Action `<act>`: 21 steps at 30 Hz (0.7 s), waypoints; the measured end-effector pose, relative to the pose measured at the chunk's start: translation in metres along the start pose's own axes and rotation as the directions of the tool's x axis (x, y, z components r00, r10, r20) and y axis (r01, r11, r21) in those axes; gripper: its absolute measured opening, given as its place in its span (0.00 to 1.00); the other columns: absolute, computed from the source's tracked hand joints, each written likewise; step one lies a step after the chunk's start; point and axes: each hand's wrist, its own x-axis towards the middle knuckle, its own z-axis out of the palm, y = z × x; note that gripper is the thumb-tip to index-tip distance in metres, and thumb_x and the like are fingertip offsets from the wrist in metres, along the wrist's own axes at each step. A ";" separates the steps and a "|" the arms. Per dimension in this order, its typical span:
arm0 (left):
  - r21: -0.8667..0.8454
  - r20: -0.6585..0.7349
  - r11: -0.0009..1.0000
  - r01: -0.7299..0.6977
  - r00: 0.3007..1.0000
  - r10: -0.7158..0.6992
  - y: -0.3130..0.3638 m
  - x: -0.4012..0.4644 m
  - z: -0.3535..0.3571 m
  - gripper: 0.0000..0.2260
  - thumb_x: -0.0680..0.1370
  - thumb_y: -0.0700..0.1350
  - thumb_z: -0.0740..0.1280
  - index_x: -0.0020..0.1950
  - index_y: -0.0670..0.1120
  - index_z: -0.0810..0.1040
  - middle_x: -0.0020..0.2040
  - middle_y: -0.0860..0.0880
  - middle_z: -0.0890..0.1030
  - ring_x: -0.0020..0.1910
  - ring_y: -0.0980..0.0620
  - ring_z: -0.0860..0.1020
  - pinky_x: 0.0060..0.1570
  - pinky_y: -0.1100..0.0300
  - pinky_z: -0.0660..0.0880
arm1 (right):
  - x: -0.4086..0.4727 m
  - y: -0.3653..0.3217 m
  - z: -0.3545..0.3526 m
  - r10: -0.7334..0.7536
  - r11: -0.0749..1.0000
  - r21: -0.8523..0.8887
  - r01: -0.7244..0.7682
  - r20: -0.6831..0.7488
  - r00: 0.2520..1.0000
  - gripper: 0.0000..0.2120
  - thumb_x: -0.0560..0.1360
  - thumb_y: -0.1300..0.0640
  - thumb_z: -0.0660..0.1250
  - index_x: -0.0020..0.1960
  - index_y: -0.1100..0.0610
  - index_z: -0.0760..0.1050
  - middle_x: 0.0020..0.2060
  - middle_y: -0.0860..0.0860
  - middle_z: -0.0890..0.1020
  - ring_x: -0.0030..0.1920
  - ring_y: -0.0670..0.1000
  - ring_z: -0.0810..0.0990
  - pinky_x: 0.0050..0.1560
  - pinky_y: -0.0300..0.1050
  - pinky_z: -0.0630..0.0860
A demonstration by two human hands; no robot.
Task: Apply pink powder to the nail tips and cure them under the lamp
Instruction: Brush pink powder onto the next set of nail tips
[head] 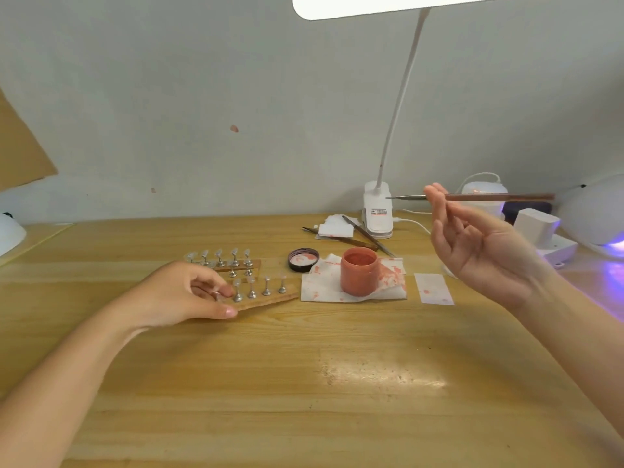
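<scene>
At a light wooden table (304, 383) set against a pale grey wall (202, 96), under a white clip-on desk lamp (378, 211) whose red label is too small to read, a person's right hand (486, 244) pinches a thin brush (499, 197) raised level in the air. The left hand (182, 295), fingers curled, pinches a small stand at the near wooden strip (270, 300) of nail tips (252, 288). One open jar of pink powder (359, 271) stands on stained paper (324, 288), its lid (303, 260) beside it; two strips, about fourteen tips, exact count unclear.
</scene>
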 end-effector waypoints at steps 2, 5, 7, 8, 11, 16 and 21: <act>-0.007 0.040 0.999 -0.045 0.998 0.045 0.011 0.000 0.009 0.09 0.62 0.39 0.78 0.39 0.48 0.82 0.42 0.48 0.82 0.30 0.65 0.75 0.34 0.77 0.69 | 0.001 0.001 0.000 -0.039 0.998 -0.058 0.038 -0.032 0.999 0.06 0.65 0.59 0.70 0.40 0.57 0.84 0.42 0.48 0.85 0.36 0.41 0.82 0.34 0.34 0.78; 0.005 0.115 0.994 -0.111 0.987 0.109 0.026 -0.002 0.023 0.09 0.62 0.41 0.78 0.38 0.50 0.82 0.36 0.54 0.82 0.31 0.66 0.75 0.35 0.76 0.70 | 0.002 0.005 0.003 -0.105 0.979 -0.183 0.086 -0.094 0.990 0.06 0.65 0.52 0.68 0.38 0.54 0.78 0.30 0.46 0.81 0.26 0.40 0.76 0.27 0.31 0.74; -0.009 0.167 0.989 -0.146 0.975 0.146 0.033 -0.003 0.029 0.09 0.62 0.41 0.78 0.37 0.51 0.82 0.32 0.59 0.81 0.32 0.66 0.75 0.36 0.76 0.69 | 0.003 0.007 0.004 -0.136 0.962 -0.252 0.102 -0.121 0.983 0.09 0.66 0.48 0.67 0.36 0.54 0.74 0.23 0.46 0.74 0.20 0.40 0.68 0.24 0.31 0.69; -0.019 0.190 0.987 -0.161 0.968 0.161 0.037 -0.005 0.032 0.09 0.62 0.42 0.78 0.37 0.51 0.82 0.32 0.60 0.80 0.33 0.66 0.75 0.37 0.75 0.69 | 0.003 0.008 0.005 -0.146 0.956 -0.276 0.104 -0.137 0.980 0.11 0.67 0.46 0.66 0.34 0.53 0.73 0.21 0.46 0.71 0.19 0.41 0.65 0.23 0.30 0.67; -0.056 0.243 0.978 -0.199 0.948 0.206 0.047 -0.007 0.052 0.08 0.62 0.44 0.78 0.36 0.53 0.82 0.32 0.61 0.80 0.33 0.65 0.75 0.38 0.74 0.70 | 0.001 0.008 0.005 -0.156 0.930 -0.357 0.086 -0.170 0.973 0.18 0.75 0.45 0.61 0.31 0.54 0.70 0.17 0.47 0.65 0.17 0.43 0.60 0.21 0.32 0.62; -0.082 0.172 0.960 -0.267 0.945 0.277 0.065 0.001 0.093 0.11 0.64 0.45 0.77 0.40 0.55 0.79 0.34 0.58 0.77 0.32 0.66 0.73 0.35 0.75 0.69 | 0.002 0.011 0.005 -0.234 0.830 -0.547 0.106 -0.170 0.957 0.14 0.79 0.50 0.59 0.38 0.57 0.69 0.19 0.50 0.71 0.18 0.44 0.62 0.21 0.33 0.64; -0.143 0.023 0.951 -0.273 0.960 0.279 0.062 0.011 0.110 0.10 0.64 0.45 0.77 0.39 0.55 0.78 0.38 0.55 0.79 0.36 0.64 0.74 0.38 0.71 0.70 | 0.003 0.015 0.005 -0.422 0.629 -0.735 0.253 -0.050 0.905 0.15 0.75 0.49 0.64 0.36 0.58 0.68 0.24 0.54 0.80 0.19 0.45 0.65 0.22 0.33 0.64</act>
